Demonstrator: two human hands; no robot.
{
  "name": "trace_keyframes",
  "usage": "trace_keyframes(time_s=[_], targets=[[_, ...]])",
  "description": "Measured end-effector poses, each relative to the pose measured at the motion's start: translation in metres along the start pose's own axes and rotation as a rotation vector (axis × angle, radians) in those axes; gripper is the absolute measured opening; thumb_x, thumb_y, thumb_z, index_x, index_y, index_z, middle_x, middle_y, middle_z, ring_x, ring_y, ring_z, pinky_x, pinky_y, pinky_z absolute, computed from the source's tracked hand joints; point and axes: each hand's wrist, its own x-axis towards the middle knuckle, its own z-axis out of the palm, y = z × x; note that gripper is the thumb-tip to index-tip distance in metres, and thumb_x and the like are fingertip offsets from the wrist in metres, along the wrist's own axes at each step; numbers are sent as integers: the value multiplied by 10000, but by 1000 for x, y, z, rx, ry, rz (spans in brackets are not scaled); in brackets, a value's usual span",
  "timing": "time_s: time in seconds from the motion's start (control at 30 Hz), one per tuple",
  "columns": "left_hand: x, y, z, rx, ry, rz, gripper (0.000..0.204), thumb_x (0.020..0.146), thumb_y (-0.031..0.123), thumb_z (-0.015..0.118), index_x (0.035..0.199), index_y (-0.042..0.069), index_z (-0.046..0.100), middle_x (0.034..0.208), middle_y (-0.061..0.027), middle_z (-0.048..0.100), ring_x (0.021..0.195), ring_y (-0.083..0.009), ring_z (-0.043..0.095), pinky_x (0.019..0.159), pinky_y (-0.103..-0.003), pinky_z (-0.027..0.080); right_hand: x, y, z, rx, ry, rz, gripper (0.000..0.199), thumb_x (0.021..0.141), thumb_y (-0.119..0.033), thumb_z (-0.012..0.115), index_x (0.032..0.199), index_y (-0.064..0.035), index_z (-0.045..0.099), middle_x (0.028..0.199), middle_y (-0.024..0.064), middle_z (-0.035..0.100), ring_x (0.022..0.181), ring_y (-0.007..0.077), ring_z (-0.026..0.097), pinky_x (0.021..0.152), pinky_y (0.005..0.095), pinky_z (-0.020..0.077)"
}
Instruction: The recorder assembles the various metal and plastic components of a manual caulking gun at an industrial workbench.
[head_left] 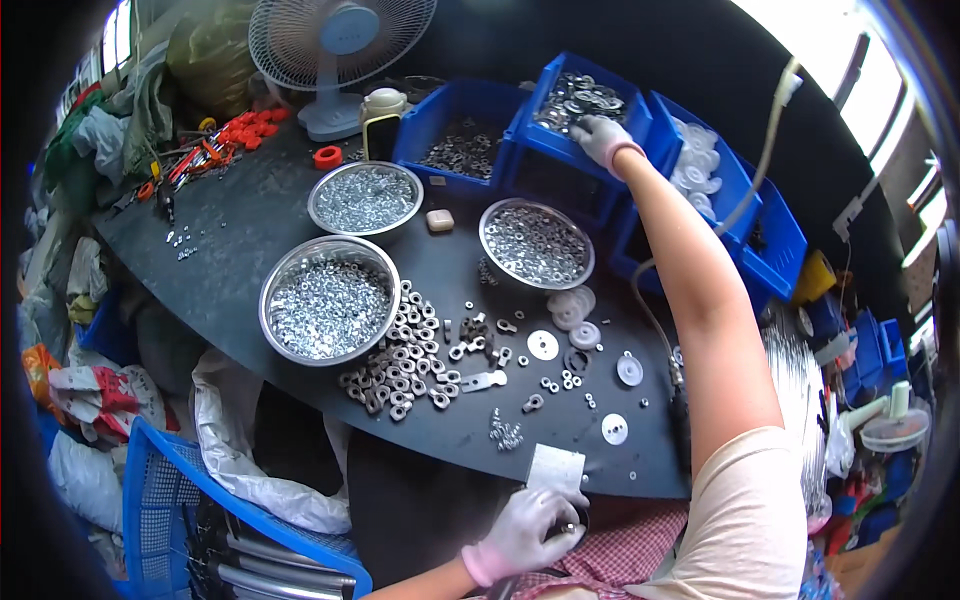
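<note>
My right hand (603,140), in a pale glove, reaches far out to a raised blue bin (640,122) of flat metal pieces (582,98). Its fingers are bent together at the pieces, and whatever they pinch is hidden. Low in front of my body, my left hand (522,532), also gloved, is closed with curled fingers around a small dark, metallic thing I cannot make out. Just beyond that hand, a flat pale metal plate (556,468) lies at the table's near edge.
Metal bowls of small hardware (330,300), (366,197), (536,243) stand on the dark table (230,270). Ring-ended metal parts (405,360) lie heaped beside the nearest bowl. White discs (543,345) and nuts are scattered rightward. A fan (335,60) stands behind; a cable (765,150) hangs right.
</note>
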Motion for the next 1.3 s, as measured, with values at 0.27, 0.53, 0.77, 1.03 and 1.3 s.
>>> trace_keyframes(time_s=[0.27, 0.53, 0.77, 1.03, 1.3], targets=[[3, -8, -3, -136, -11, 22, 162, 765, 151, 709, 782, 70, 569, 1052, -78, 662, 1025, -272, 631, 862, -396, 492, 64, -25, 26, 297, -136, 165, 738, 807, -422, 578, 1461, -156, 362, 1441, 189, 430, 1337, 364, 399, 1102, 419, 333], [1, -11, -4, -154, -43, -4, 165, 771, 176, 706, 788, 80, 573, 1070, -76, 658, 1048, -260, 621, 895, -412, 480, 69, -32, 36, 244, -147, 397, 854, 808, -599, 565, 1435, -49, 382, 1434, 182, 437, 1310, 337, 432, 1089, 441, 331], [2, -10, -5, -162, -30, -1, 169, 757, 171, 720, 792, 80, 582, 1064, -79, 660, 1058, -268, 622, 913, -416, 480, 79, -22, 50, 148, -190, 281, 854, 798, -683, 503, 1430, -116, 415, 1463, 199, 397, 1335, 360, 407, 1087, 488, 337], [2, -10, -4, -171, -40, 4, 170, 754, 170, 722, 794, 80, 583, 1065, -85, 660, 1060, -267, 623, 915, -413, 481, 62, -26, 36, 232, -100, 328, 1037, 756, -647, 616, 1500, -47, 214, 1465, 217, 381, 1335, 368, 393, 1108, 474, 306], [7, -12, -6, -169, -13, 82, 203, 711, 90, 758, 804, 77, 579, 1030, -103, 671, 988, -299, 662, 824, -404, 536, 77, -2, 44, 352, -56, 190, 967, 728, -577, 693, 1472, -79, 327, 1478, 191, 379, 1333, 328, 418, 1103, 432, 339]])
